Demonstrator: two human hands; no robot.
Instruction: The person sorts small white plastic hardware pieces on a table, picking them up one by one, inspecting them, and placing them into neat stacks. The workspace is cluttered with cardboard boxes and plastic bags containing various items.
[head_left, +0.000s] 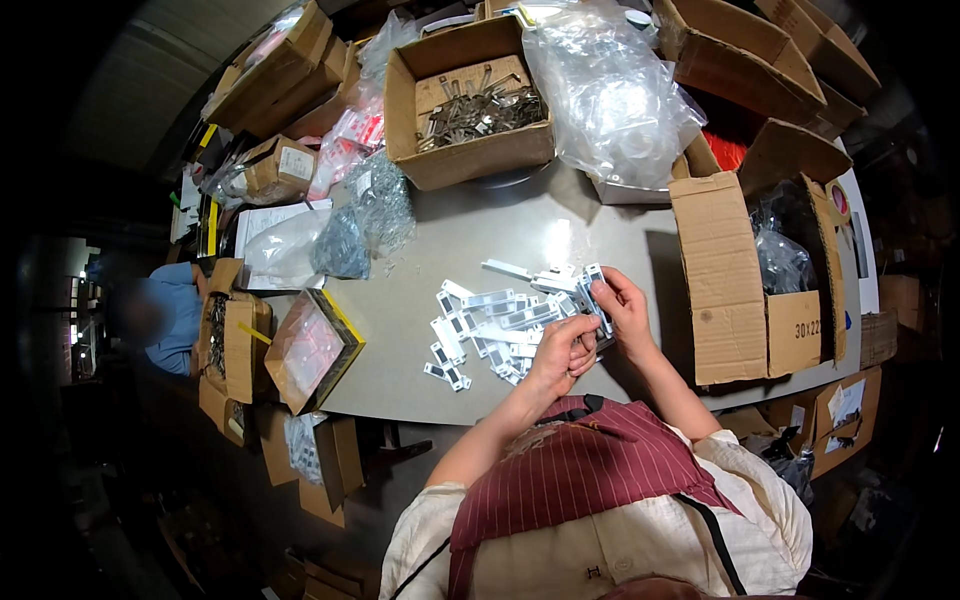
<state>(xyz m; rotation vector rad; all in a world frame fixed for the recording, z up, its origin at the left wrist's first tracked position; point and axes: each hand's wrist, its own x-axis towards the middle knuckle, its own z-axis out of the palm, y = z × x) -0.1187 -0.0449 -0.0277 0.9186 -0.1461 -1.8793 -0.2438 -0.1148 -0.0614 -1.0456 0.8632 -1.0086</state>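
My right hand [624,306] grips a small white plastic housing [594,276] with a dark strip along it, over the right end of a pile. My left hand [566,352] is closed, its thumb and forefinger at the lower end of that housing; what is inside its fingers is hidden. Beside and under both hands spreads a loose heap of similar white housings [490,318], several with dark insets, lying at mixed angles on the grey table [400,350].
A cardboard box of metal clips [398,120] stands at the back, with clear plastic bags [610,100] beside it. An open carton [715,290] rises close on the right. A yellow-edged box [350,340] sits at the left edge. A person in blue [175,310] is far left.
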